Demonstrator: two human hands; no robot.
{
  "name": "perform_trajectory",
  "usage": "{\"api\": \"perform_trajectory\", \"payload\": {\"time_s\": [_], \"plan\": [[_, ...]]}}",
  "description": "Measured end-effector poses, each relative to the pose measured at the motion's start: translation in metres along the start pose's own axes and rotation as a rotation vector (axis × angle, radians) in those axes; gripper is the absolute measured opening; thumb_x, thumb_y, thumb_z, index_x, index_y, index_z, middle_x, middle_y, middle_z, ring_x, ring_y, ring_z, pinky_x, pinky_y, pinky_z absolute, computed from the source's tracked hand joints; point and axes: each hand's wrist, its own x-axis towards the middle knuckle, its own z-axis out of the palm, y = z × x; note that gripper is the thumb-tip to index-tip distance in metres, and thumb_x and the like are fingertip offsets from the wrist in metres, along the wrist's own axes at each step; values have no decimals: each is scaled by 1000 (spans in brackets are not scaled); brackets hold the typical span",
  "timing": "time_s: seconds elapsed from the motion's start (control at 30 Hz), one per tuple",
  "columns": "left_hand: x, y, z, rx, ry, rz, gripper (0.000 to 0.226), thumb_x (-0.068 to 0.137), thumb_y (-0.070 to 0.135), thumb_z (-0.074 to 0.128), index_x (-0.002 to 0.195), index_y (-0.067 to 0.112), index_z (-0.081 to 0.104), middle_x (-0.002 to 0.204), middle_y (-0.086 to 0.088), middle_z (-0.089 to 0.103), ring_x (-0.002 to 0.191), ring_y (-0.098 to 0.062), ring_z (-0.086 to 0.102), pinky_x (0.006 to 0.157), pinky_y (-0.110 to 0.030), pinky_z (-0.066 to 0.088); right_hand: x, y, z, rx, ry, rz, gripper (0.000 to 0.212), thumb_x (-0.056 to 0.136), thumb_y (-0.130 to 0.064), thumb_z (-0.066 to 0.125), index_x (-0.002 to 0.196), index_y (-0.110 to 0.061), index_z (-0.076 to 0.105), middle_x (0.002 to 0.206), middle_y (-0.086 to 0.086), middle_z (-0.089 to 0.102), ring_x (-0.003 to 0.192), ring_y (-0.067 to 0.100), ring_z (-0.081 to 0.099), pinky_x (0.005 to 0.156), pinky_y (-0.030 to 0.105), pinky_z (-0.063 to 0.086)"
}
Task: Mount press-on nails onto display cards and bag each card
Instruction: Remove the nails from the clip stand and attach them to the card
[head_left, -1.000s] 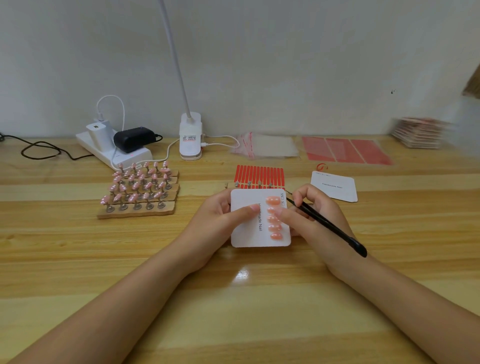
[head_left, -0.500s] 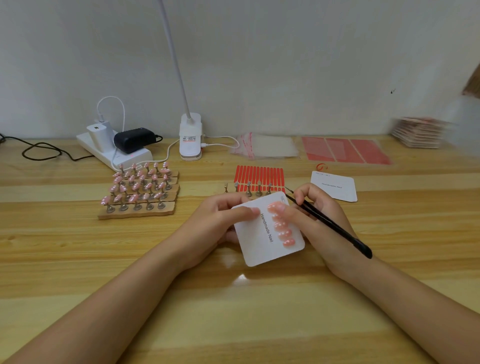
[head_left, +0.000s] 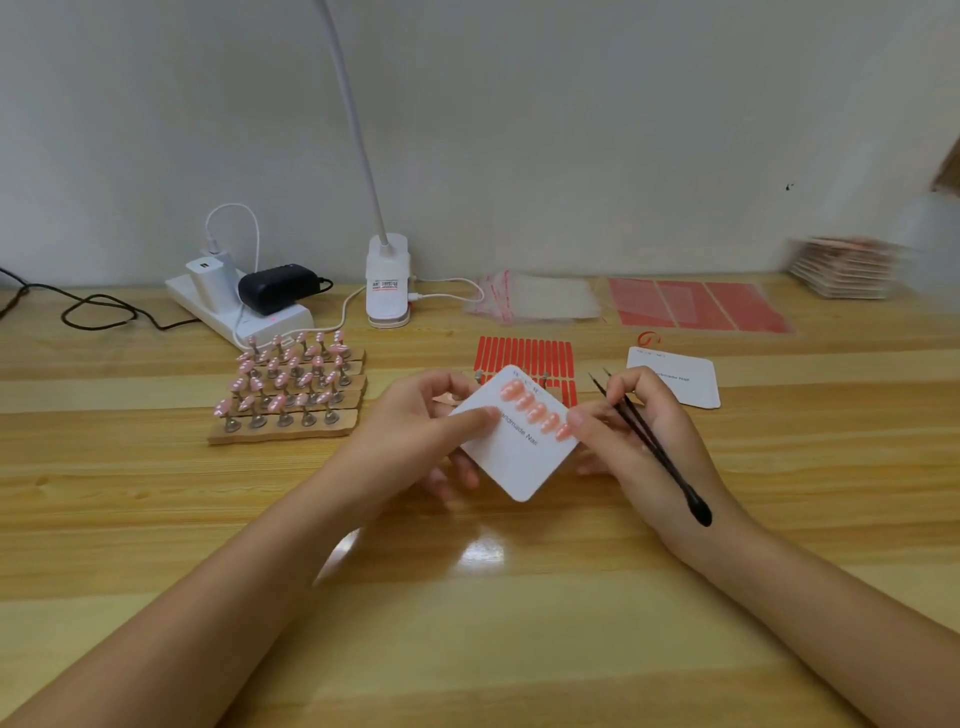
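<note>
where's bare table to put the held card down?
Bare wood in front of both hands, between the forearms, below the held card. Also left of the nail stand board, below the black cable. Crowded: the back strip with power strip, lamp base, bags and red sheets.

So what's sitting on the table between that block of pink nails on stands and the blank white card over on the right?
In the head view, the red strip sheet lies between the nail block and the blank card.
</note>
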Motion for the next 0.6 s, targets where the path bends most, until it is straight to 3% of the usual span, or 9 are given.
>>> {"api": "perform_trajectory", "payload": {"time_s": [0.13, 0.23, 0.33, 0.53, 0.6], "plan": [[1, 9, -10, 250, -134, -167, 15, 86, 24, 63, 95, 12, 59, 74, 2, 73, 56, -14, 68, 36, -17, 42, 2, 6, -1, -70, 6, -22, 29, 84, 6, 58, 77, -13, 38, 73, 2, 66, 63, 5, 65, 51, 18, 51], [0, 12, -21, 453, -263, -283, 21, 88, 33, 59, 94, 13, 63, 70, -2, 73, 48, -9, 63, 37, -14, 37, 4, 9, -2, -85, 48, -39, 29, 86, 4, 57, 76, -14, 36, 77, 5, 68, 60, 8, 65, 51, 17, 50], [2, 11, -29, 589, -319, -359, 30, 88, 42, 57, 82, 14, 65, 60, -1, 70, 39, -7, 54, 37, -13, 32, 7, 12, -5, -182, 105, -99, 30, 85, 1, 60, 76, -17, 37, 81, 3, 70, 70, 8, 66, 61, 14, 49], [5, 8, -29, 780, -358, -358, 42, 82, 52, 59, 58, 17, 59, 48, 3, 63, 33, -6, 47, 37, -10, 31, 18, 16, -19, -450, 72, -197, 36, 79, -5, 68, 79, -25, 37, 94, -4, 65, 87, -6, 57, 75, 2, 38], [6, 8, -29, 814, -366, -311, 45, 83, 54, 56, 58, 17, 59, 47, 3, 62, 34, -7, 48, 37, -10, 32, 26, 15, -23, -575, 12, -179, 38, 77, -16, 72, 80, -29, 36, 97, -4, 64, 91, -1, 58, 77, 8, 41]]}}
